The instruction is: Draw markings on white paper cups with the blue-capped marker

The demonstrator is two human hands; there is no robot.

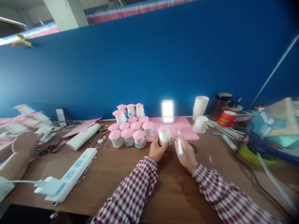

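Observation:
My left hand [157,150] is closed round the left side of a white paper cup [164,137], which stands upside down with a pink paper piece on top. In my right hand [188,155] is a white marker with a blue end [179,144], held like a pen beside the cup's right side. A pink paper sheet [189,132] lies beneath and behind the cup. To the left stand several upturned cups with pink paper tops [128,135], grouped in rows. The marker's tip is too blurred to make out.
White cups [200,104] and a red cup [226,119] stand on the right near thin sticks [225,129] and a dark-lidded jar [220,105]. A power strip [74,174] lies front left. A co-worker's hand [25,144] is at far left, near scissors [50,150].

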